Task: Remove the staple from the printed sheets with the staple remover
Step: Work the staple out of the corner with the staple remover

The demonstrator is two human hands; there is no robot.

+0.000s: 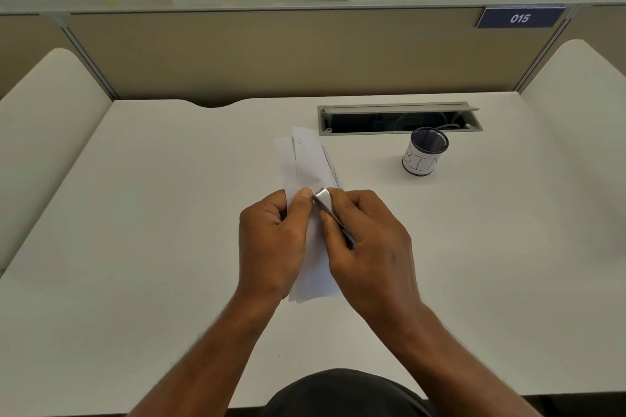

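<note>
A narrow stack of printed white sheets (306,162) is held up above the middle of the white desk (169,247), seen nearly edge-on. My left hand (271,240) grips the sheets from the left, thumb pressed on the front. My right hand (366,244) holds a slim metal staple remover (327,203), its curved silver tip against the paper right beside my left thumb. The staple itself is hidden under the tool and my fingers.
A small mesh cup with a white paper label (423,156) stands at the back right. Behind it, an open cable slot (399,118) is set into the desk. Beige partition panels (271,54) close off the back and sides.
</note>
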